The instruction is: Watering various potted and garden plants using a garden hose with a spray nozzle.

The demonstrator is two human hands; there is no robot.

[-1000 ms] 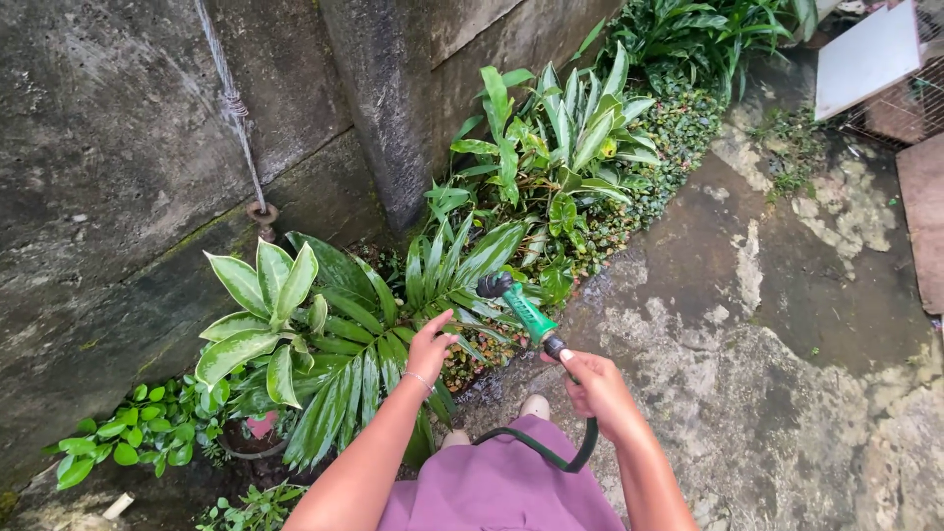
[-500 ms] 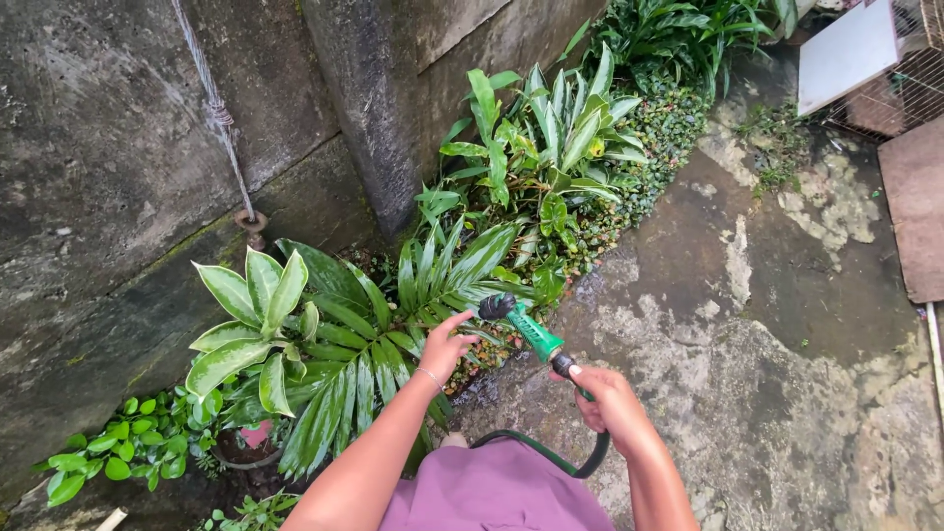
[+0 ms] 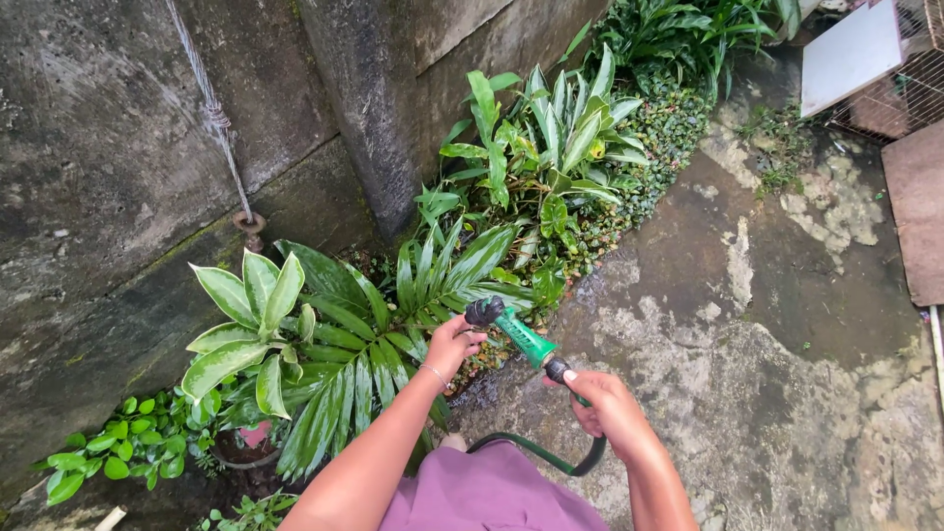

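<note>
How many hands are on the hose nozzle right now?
2. The left hand touches the black tip of the green hose nozzle, fingers at its head. The right hand grips the rear end, where the dark hose joins.
</note>
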